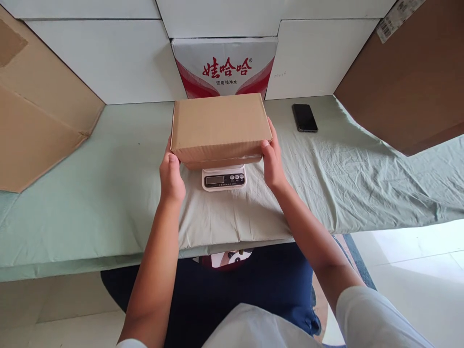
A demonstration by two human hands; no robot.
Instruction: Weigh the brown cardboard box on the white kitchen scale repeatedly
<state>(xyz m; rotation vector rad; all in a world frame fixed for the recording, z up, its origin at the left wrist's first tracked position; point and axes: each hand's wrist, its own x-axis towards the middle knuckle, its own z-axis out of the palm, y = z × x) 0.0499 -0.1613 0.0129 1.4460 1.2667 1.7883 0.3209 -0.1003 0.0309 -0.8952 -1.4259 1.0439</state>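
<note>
- Left hand pressed flat against the left end of a closed brown cardboard box; thumb up along the box edge, other fingers hidden behind the box.
- Right hand mirrors it on the right end, thumb tip on the upper front corner, palm against the side; remaining fingers out of sight.
- Both hands are spread wide and clamped on the box from opposite ends, the box held between them.
- The box sits over a small white digital kitchen scale. Its underside hides the platform, so I cannot tell whether it rests on it or is just above. Only the scale's front panel with dark display and buttons shows below the box.
- Scale stands on a pale green cloth covering the table, wrinkled toward the right.
- Black phone lies face up on the cloth, right of the box and apart from it.
- Directly behind the box: a white carton with red Chinese lettering, set among plain white boxes along the back.
- Large brown cardboard sheet leans at left; another brown cardboard panel at right.
- Nothing lies between the hands and the box.
</note>
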